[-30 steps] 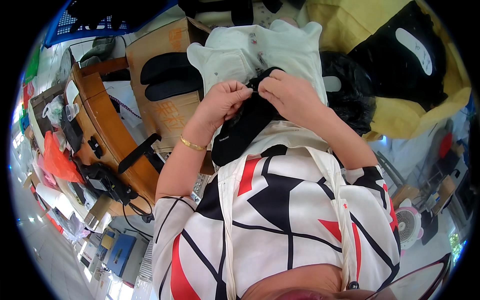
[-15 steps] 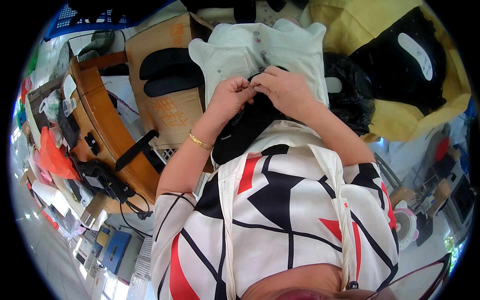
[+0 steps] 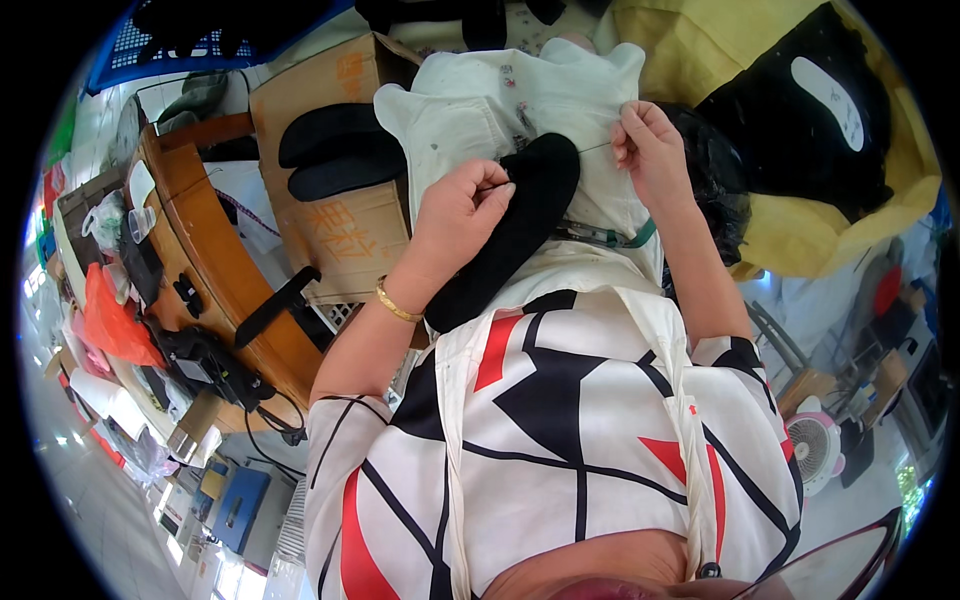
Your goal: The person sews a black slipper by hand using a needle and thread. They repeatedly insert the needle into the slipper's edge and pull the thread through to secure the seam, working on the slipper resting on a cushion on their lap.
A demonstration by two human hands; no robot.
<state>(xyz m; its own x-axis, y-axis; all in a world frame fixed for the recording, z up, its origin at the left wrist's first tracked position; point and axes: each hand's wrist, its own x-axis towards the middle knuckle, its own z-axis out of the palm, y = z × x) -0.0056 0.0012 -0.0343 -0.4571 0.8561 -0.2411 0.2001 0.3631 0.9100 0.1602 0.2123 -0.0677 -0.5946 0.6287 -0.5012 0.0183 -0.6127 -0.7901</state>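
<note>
Right, from my remote seat I see the black sock lying on the white apron over the lap, its long axis slanting from near left to far right. The left hand is nearer, its fingers closed on the sock's left edge. The right hand is raised apart, right of the sock's rounded far end, fingertips together; I cannot tell whether they pinch anything. Farther left, two dark soft pieces rest on a cardboard box.

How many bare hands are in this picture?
2: the left hand at the black sock, and the right hand apart from it, by the white cloth.
</note>
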